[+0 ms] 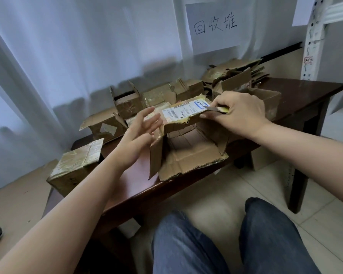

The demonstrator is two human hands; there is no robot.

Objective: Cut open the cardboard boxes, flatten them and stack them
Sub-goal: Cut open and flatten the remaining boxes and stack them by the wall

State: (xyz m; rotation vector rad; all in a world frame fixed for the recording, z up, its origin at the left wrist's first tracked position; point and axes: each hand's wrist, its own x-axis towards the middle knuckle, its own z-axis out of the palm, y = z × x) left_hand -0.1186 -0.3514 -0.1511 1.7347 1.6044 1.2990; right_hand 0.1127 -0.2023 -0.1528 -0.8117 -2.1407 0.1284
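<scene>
Cutting step under way — right hand [238,113] curled round a small knife [216,109], yellowish handle, blade tip laid on the top panel of the open cardboard box [186,139] near the front edge of the dark wooden table [305,91]. Left hand [141,131] spread wide and holding nothing, fingers straight, hovering just beside the box's left wall; contact hard to tell through the blur. Front flaps already down, inside bare. Probably next: steadying that left wall and drawing the blade along the taped seam, away from the fingers — then folding flat. More boxes [127,103] waiting behind and to the left, one taped box [75,171] off the table's corner; flattened stack [236,72] at the far right. White shipping label [184,110] on the top panel, barcode visible, print too small to read. Paper sign [214,26] on the wall, handwritten: 回收堆.
</scene>
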